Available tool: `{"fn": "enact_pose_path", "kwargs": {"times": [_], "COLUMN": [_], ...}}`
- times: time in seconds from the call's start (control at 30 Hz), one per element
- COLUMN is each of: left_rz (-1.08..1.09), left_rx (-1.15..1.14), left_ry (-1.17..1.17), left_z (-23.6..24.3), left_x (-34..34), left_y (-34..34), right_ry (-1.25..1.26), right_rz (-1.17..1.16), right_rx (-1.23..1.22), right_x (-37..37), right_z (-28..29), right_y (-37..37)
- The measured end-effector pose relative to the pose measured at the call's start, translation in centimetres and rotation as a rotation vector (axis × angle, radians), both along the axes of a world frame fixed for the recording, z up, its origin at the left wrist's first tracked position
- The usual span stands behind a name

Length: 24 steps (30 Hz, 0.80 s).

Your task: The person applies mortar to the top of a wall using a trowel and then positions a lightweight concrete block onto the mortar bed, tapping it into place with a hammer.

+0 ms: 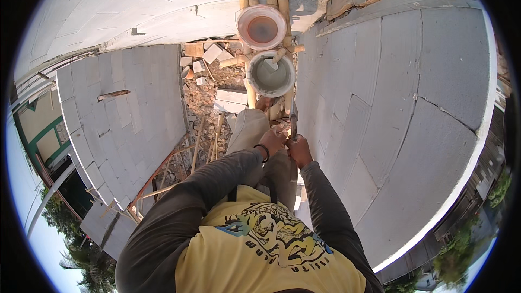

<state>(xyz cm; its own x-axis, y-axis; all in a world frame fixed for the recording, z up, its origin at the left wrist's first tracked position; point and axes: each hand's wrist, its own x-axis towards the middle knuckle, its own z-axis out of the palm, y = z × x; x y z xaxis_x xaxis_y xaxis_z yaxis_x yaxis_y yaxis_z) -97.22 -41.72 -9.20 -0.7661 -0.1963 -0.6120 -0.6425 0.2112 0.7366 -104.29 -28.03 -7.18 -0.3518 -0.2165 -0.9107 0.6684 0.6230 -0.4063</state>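
My right hand (299, 151) is closed around a hammer-like tool (293, 119), its grey metal end pointing away from me beside the block wall on the right. Close by on the left, my left hand (273, 140) has its fingers curled together near the tool. Whatever it pinches is too small to make out. Beyond both hands stands a round bucket (252, 82) of wet grey mortar, with a pale-bladed, wooden-handled tool (271, 64) resting in it. Behind that is a second bucket (241, 26), reddish inside.
Bamboo poles (283, 4) run under the buckets. A tall block wall (374, 103) rises close on my right; another block wall (119, 114) stands left. Rubble and broken blocks (214, 54) lie far below. Bamboo props (198, 144) lean at the left.
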Motion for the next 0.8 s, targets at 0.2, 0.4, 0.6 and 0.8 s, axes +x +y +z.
{"fn": "enact_pose_path", "kwargs": {"times": [0.2,0.4,0.6,0.8], "left_rz": [0.09,0.197,0.174,0.081], "left_rx": [0.176,0.22,0.178,0.326], "left_ry": [-0.288,-0.253,-0.337,-0.166], "left_z": [-6.0,-15.3,-18.3,-14.5], "left_x": [-0.9,-4.3,-5.9,-10.0], "left_y": [0.5,1.2,-0.6,-2.5], "right_ry": [0.142,0.079,0.308,0.848], "right_rz": [0.028,-0.163,0.012,0.337], "right_rx": [0.07,0.043,0.15,0.128], "right_x": [-6.0,-18.8,-25.9,-34.8], "right_z": [-10.6,-16.4,-26.6,-37.8], "right_y": [1.0,-5.4,-9.6,-16.2]}}
